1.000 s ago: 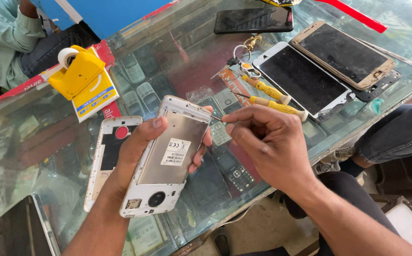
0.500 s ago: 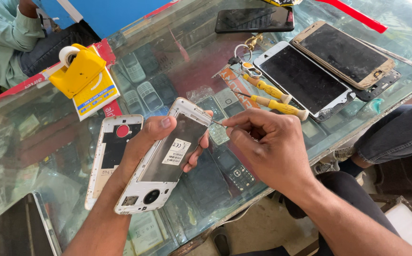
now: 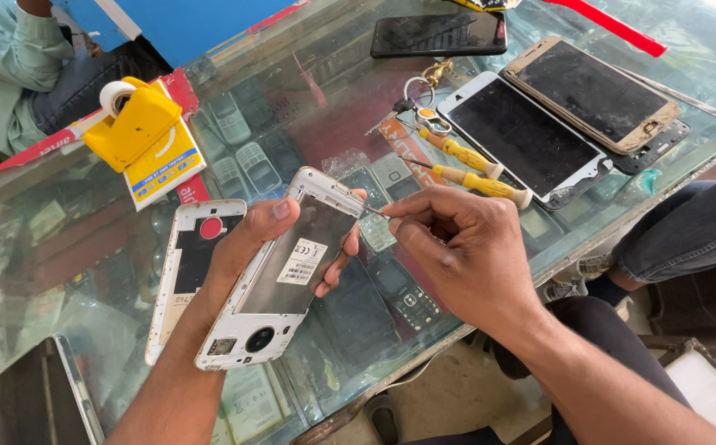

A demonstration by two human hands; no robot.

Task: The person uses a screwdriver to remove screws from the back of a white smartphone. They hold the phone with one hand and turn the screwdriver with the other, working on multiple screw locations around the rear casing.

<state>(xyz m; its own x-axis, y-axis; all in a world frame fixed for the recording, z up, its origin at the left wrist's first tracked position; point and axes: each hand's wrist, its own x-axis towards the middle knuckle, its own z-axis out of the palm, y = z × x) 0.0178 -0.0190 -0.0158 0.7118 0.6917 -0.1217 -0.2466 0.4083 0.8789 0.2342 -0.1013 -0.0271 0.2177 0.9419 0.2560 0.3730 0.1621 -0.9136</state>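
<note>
Surface: glass counter (image 3: 110, 272) lying over displayed phones | left hand (image 3: 251, 247) gripping opened white phone (image 3: 279, 280) near centre | right hand (image 3: 457, 255) pinching thin tool (image 3: 374, 212) at its top edge | far right: yellow screwdrivers (image 3: 473, 169), loose screens (image 3: 531, 136)

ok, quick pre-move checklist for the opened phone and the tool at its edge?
1. Left hand grip on the opened phone: thumb on one long edge, fingers on the other. ok.
2. Phone's back faces up, metal plate and camera end in view: ok.
3. Right hand pinches a thin tool, tip at the phone's upper edge: ok.
4. Whether the tip sits in a screw or slot: cannot tell.
5. Separate back cover lies apart on the glass counter, to the left: ok.
6. Two yellow screwdrivers lie on the counter near the right hand: ok.
</note>
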